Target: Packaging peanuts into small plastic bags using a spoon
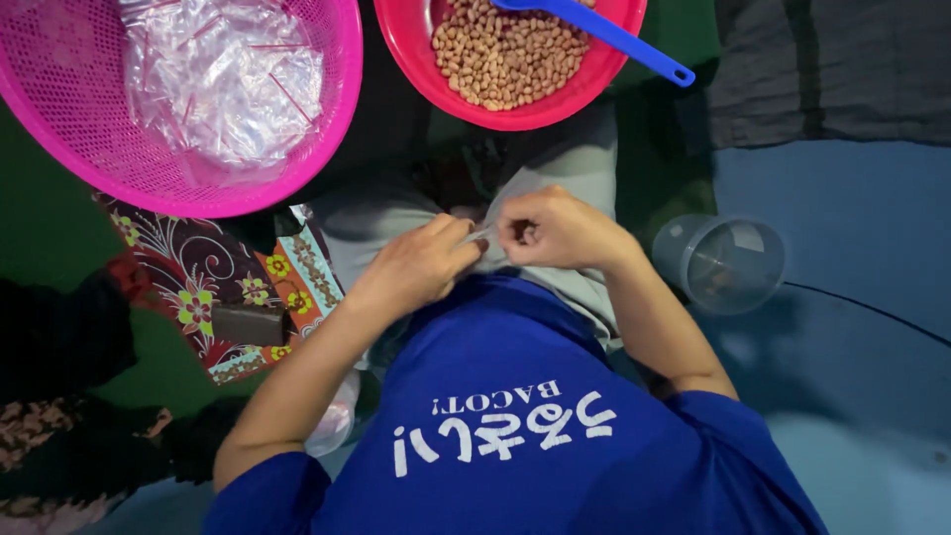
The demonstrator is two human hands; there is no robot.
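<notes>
My left hand (414,269) and my right hand (557,231) meet over my lap, fingertips pinched together on a small clear plastic bag (485,236); most of the bag is hidden by the fingers. Just beyond my hands stands a red bowl (416,45) of peanuts (505,54) with a blue scoop (614,35) resting in it. A pink mesh basket (59,109) at the upper left holds a heap of clear plastic bags (223,79).
A clear plastic cup (721,263) lies on its side on the blue mat to the right of my right forearm. A flowered cloth (198,287) with a small dark block (248,325) on it lies to the left. Dark fabric (842,69) covers the upper right.
</notes>
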